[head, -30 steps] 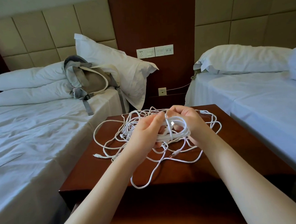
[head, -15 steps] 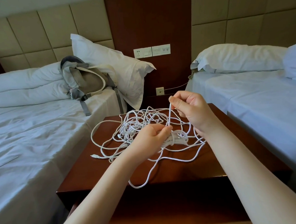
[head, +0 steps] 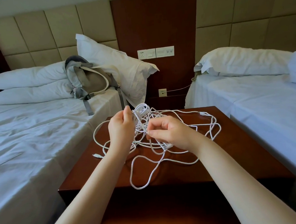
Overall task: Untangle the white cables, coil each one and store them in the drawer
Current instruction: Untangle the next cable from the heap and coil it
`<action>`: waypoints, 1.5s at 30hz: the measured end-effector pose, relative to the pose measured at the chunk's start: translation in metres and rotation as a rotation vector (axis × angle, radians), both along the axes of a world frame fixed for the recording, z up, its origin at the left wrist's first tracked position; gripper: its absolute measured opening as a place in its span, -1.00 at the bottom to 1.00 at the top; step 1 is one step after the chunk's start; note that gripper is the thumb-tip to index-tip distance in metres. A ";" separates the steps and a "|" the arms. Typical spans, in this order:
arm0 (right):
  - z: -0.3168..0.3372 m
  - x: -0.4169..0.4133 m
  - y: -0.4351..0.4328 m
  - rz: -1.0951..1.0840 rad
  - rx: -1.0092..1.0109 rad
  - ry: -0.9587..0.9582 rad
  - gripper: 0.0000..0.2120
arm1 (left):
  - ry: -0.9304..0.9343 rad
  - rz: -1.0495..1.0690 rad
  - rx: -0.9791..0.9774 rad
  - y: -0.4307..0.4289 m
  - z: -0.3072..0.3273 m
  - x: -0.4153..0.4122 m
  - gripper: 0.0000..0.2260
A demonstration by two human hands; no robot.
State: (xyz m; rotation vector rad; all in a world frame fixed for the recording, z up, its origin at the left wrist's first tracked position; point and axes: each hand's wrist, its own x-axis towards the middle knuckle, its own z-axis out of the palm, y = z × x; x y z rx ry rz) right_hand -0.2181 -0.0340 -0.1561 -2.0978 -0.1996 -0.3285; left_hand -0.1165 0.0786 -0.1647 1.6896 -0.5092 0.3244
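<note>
Cables (head: 156,145), thin, white and smooth, sprawl in loose tangled loops across the glossy dark wooden nightstand (head: 231,155). The left hand (head: 121,128), fingers curled, holds a bunch of loops lifted above the top; the right hand (head: 172,132) pinches one strand between thumb and forefinger.

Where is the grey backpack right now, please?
In the head view the grey backpack lies on the left bed, propped against the white pillows, left of the wooden nightstand.
</note>
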 end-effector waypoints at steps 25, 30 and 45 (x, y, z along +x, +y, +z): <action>-0.012 0.003 -0.045 -0.314 0.153 -0.252 -0.81 | 0.077 -0.733 0.549 -0.002 0.001 -0.038 -0.67; -0.009 0.003 -0.035 -0.345 0.175 -0.320 -0.77 | 0.040 -0.520 0.628 -0.010 -0.009 -0.028 -0.65; 0.007 -0.005 -0.007 -0.195 -0.148 -0.398 -0.79 | 0.303 -0.397 -0.031 -0.016 -0.014 -0.018 -0.66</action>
